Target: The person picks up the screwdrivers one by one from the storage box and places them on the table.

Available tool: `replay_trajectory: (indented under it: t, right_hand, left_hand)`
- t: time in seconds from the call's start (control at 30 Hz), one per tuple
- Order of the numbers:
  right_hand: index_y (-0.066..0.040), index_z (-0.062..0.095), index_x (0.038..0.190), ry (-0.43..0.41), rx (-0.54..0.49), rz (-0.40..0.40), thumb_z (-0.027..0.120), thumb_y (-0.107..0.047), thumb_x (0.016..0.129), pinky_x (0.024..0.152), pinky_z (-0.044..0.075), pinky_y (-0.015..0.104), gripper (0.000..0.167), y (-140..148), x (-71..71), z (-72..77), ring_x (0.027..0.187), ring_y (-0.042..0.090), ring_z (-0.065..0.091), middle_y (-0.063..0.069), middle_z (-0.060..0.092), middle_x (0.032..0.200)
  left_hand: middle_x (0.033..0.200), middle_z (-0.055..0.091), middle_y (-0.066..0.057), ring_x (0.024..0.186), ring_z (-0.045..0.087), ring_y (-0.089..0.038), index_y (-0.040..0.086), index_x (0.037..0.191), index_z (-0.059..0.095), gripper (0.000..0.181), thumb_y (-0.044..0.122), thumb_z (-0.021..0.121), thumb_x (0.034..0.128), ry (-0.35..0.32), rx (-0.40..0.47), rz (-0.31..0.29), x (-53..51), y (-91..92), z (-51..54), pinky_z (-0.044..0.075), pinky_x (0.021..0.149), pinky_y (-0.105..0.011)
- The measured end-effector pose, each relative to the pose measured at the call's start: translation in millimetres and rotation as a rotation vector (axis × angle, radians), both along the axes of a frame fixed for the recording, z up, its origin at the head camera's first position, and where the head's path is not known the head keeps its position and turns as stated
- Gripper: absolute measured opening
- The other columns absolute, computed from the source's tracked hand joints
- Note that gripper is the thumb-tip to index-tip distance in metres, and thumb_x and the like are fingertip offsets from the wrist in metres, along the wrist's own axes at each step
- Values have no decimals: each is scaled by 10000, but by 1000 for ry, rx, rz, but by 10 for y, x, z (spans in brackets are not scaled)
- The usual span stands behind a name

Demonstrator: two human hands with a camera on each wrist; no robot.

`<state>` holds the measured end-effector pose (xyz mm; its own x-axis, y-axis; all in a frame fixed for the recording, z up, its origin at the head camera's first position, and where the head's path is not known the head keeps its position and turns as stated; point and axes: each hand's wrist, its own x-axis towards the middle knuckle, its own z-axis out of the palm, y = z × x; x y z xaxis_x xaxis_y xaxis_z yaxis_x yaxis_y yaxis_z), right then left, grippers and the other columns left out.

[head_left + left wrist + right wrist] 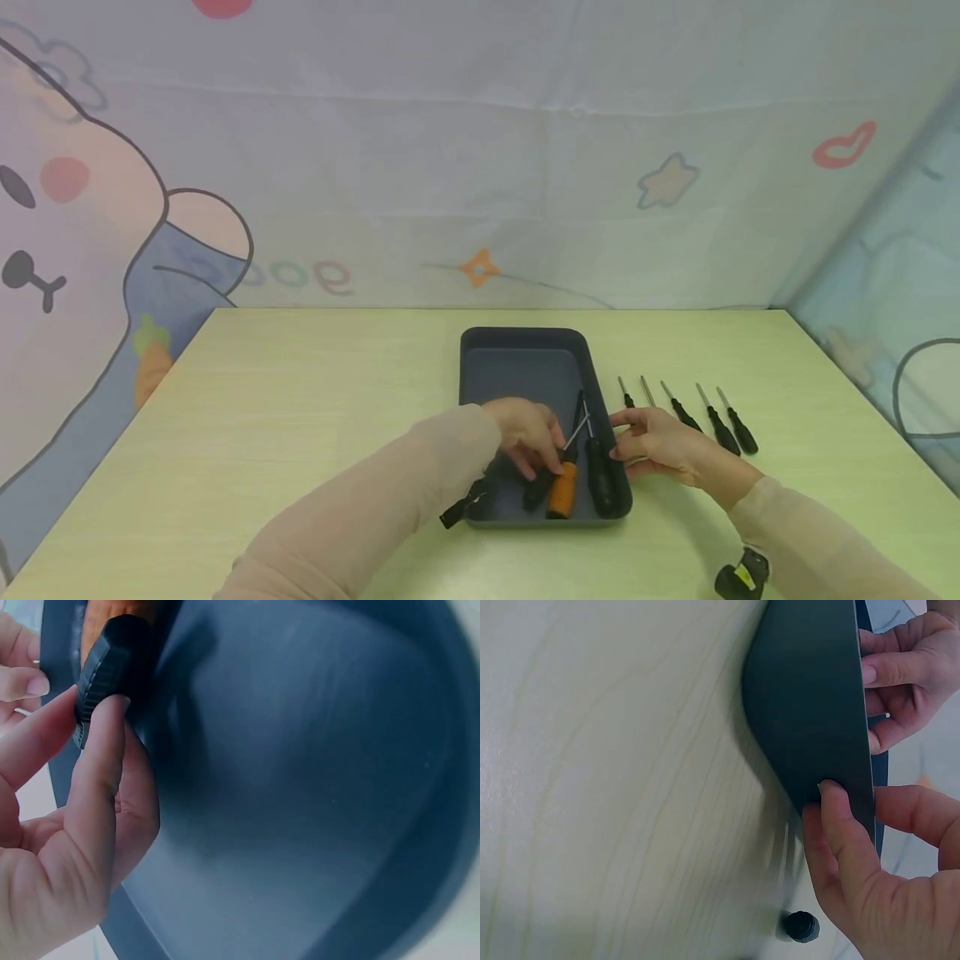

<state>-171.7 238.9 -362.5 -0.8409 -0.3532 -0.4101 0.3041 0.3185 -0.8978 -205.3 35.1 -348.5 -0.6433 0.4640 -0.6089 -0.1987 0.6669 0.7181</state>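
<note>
A dark grey tray (525, 367) holds a screwdriver with an orange handle (562, 493) and one with a thick black handle (601, 479) along its right side. Inside the tray my left hand (528, 433) pinches a black-handled screwdriver (537, 489) between thumb and fingers; the left wrist view shows its ridged black handle (112, 667) close to the orange one. At the tray's right wall, my right hand (660, 446) grips the rim, with fingers on the outer face and another part of the hand over the edge, as the right wrist view shows.
Several black-handled screwdrivers (722, 429) lie in a row on the pale wooden table (337, 375), right of the tray. Straps with black parts are on both wrists. A printed cloth (420, 150) hangs behind the table.
</note>
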Motion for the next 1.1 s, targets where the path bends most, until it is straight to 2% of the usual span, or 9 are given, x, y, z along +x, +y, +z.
replay_trajectory:
  t: [0.2,0.33,0.6,0.83,1.1]
  right_hand:
    - [184,201,1350,-3,-24,3,543,48,808,727,542,350,656,6,1,-13,844,171,578,156,534,987]
    - [186,189,1352,-10,-41,7,541,53,814,725,541,350,656,18,1,-14,846,170,573,158,530,996]
    - [183,169,1364,-6,-24,16,528,54,843,732,535,349,645,37,0,-6,872,174,555,165,500,1019]
    - [182,177,1360,-9,-28,14,529,55,847,716,536,338,634,38,10,-9,858,174,551,147,492,995]
    - [186,169,1364,-1,-28,27,529,47,847,723,536,347,645,35,6,-3,866,176,552,168,487,1019]
  left_hand:
    - [822,545,-89,714,528,-203,14,911,544,227,-82,696,772,-55,96,15,-33,-46,64,557,635,-343]
    - [840,570,-82,721,552,-208,5,946,543,231,-88,678,784,-82,136,28,-78,-94,115,555,654,-339]
    - [972,573,-106,942,597,-276,3,1115,551,342,-36,689,804,-46,145,76,-166,-270,289,551,685,-319]
    - [1030,601,-111,876,621,-193,30,1232,509,430,-2,671,835,-48,147,100,-245,-483,423,549,708,-304]
    - [1193,568,-167,1035,605,-241,34,1281,452,458,17,642,865,-54,157,116,-295,-776,540,540,768,-317]
